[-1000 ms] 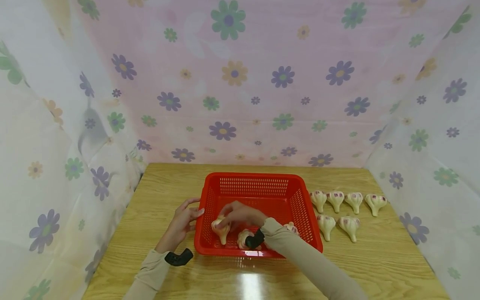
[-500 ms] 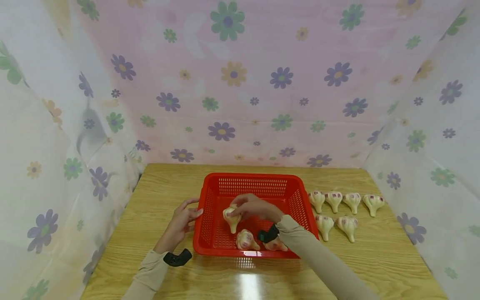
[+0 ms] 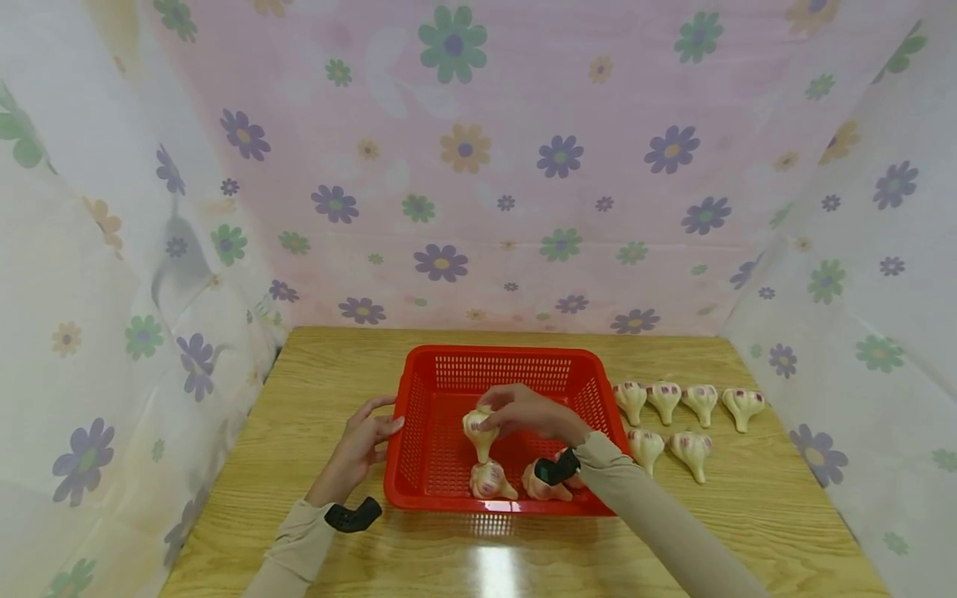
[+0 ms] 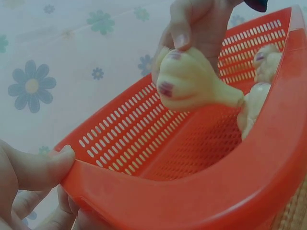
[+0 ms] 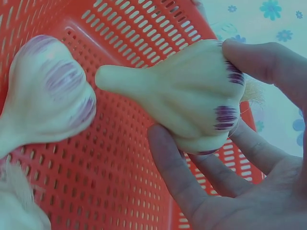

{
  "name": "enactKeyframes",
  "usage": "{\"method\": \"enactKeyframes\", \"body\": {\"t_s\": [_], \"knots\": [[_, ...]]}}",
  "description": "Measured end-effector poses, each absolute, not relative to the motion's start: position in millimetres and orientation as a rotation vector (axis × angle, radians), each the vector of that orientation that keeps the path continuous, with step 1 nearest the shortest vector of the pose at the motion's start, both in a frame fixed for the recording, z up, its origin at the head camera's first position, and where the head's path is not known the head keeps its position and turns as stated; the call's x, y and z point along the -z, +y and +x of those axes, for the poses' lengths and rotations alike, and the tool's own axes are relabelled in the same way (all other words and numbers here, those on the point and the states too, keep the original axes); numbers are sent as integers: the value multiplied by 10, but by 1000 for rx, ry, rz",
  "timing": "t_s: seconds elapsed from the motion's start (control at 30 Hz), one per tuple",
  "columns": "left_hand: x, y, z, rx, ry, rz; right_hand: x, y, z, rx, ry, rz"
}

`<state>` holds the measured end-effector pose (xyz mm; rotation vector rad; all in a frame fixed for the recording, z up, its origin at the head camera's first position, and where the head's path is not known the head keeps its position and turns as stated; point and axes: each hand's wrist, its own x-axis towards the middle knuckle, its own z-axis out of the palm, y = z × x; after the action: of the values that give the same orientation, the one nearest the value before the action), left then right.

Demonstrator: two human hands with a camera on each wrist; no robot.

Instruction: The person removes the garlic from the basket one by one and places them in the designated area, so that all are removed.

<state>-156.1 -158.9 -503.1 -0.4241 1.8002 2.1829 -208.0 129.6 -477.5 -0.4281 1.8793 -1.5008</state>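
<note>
Head view: on a wood-grained counter [image 3: 434, 561], the left hand [image 3: 368, 433] pinches the rim of a red, perforated plastic basket [image 3: 434, 502]. Pale, purple-marked garlic bulbs [image 3: 489, 480] lie along its near side. Over its floor, the right hand [image 3: 532, 413] pinches a cream garlic bulb [image 5: 187, 93] with purple-streaked patches, a blunt tapering stem and wispy roots. To the right, six similar bulbs [image 3: 700, 404] form two rows; behind hangs a pastel flowered sheet [image 3: 486, 208].
</note>
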Motion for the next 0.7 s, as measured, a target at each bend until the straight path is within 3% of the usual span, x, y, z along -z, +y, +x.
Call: {"method": "enactKeyframes", "body": {"t_s": [0.7], "knots": [[5017,-1604,-1553,-2191,1772,-384,4630,1809,-2022,1538,1935,-377]]}}
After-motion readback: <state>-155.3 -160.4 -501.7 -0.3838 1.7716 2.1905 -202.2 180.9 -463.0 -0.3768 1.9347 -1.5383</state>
